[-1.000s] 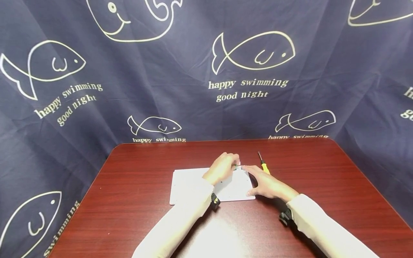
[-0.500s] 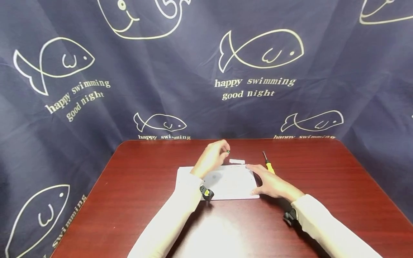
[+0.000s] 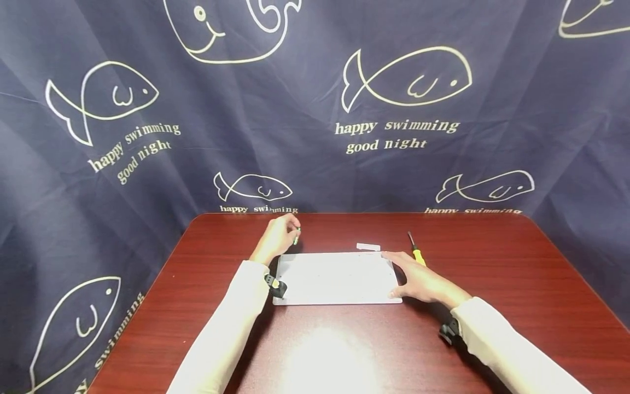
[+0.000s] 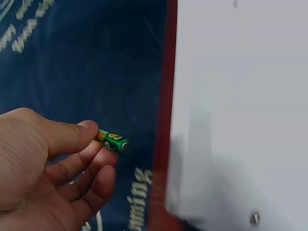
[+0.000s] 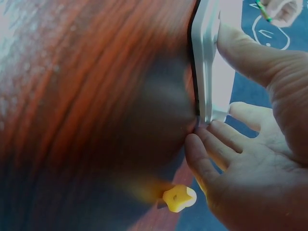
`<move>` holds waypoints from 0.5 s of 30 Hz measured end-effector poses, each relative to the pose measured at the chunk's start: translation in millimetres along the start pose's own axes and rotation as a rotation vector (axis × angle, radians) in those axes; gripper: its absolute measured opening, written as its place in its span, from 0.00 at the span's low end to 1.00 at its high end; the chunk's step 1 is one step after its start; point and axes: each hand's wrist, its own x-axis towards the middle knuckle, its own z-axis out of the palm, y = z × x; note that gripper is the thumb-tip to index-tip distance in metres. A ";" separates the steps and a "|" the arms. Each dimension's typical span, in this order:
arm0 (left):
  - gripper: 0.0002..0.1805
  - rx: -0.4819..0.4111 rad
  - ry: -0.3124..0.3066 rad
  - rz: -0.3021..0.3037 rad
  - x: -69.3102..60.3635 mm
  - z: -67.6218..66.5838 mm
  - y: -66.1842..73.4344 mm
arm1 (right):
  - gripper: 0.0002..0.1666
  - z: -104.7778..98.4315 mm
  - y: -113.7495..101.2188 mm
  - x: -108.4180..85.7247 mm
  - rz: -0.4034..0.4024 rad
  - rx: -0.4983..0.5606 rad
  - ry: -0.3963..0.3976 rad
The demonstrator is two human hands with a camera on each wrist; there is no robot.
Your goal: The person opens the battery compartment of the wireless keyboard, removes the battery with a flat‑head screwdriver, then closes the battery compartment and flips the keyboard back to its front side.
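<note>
A small green battery [image 4: 115, 141] is pinched between the thumb and fingers of my left hand [image 4: 62, 163], its end sticking out past the fingertips. In the head view the left hand [image 3: 279, 236] is above the table, by the far left corner of a flat white panel [image 3: 339, 278]. My right hand [image 3: 424, 280] grips the panel's right end, thumb at the near corner and fingers at the far one. In the right wrist view the right hand [image 5: 250, 130] holds the panel's edge [image 5: 207, 62] between thumb and fingers.
Just beyond the panel lies a small white strip [image 3: 368, 247]. A screwdriver with a yellow handle [image 3: 418, 256] rests behind the right hand on the red-brown table [image 3: 472, 246]. A dark blue curtain with fish drawings [image 3: 315, 109] hangs behind the table.
My left hand has lifted off the panel's far right part and moved left with the battery, uncovering the white strip. My right hand still grips the panel's right end.
</note>
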 end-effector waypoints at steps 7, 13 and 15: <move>0.06 0.072 -0.062 -0.147 2.8 -0.5 -24.7 | 0.54 0.5 0.8 -1.0 -0.004 0.000 0.002; 0.06 0.102 -0.092 -0.216 5.3 0.9 -28.6 | 0.54 0.4 0.7 -1.1 0.005 0.004 -0.001; 0.06 0.122 -0.105 -0.249 6.2 1.4 -28.5 | 0.54 0.2 0.7 -1.0 0.009 0.002 -0.005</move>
